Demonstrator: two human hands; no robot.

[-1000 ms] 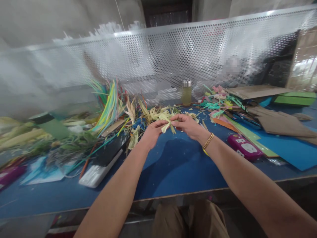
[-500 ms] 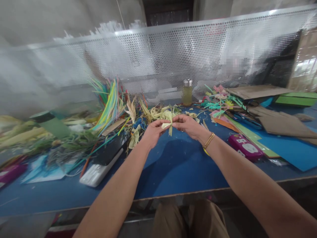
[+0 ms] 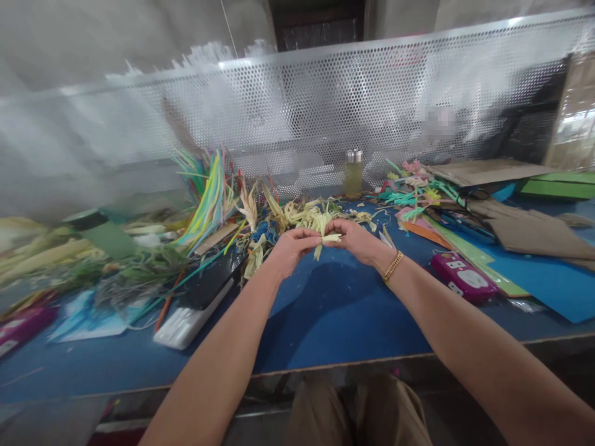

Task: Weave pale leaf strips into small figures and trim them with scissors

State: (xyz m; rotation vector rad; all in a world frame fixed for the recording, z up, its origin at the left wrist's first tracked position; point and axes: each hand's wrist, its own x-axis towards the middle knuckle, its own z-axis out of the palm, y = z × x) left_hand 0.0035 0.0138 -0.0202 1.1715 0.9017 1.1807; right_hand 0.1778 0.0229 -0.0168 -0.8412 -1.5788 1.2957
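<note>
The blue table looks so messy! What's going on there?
Someone's left hand and right hand are pinching a pale husk together, above the table. Behind it lies a heap of dry husks, with a bottle farther back. A purple socket block sits off to the right.

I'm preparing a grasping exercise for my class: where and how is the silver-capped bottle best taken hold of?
Probably around the bottle's body, below the silver cap, coming from the near side: it stands upright, its body looks straight-sided, and the perforated panel rises behind it.
</note>
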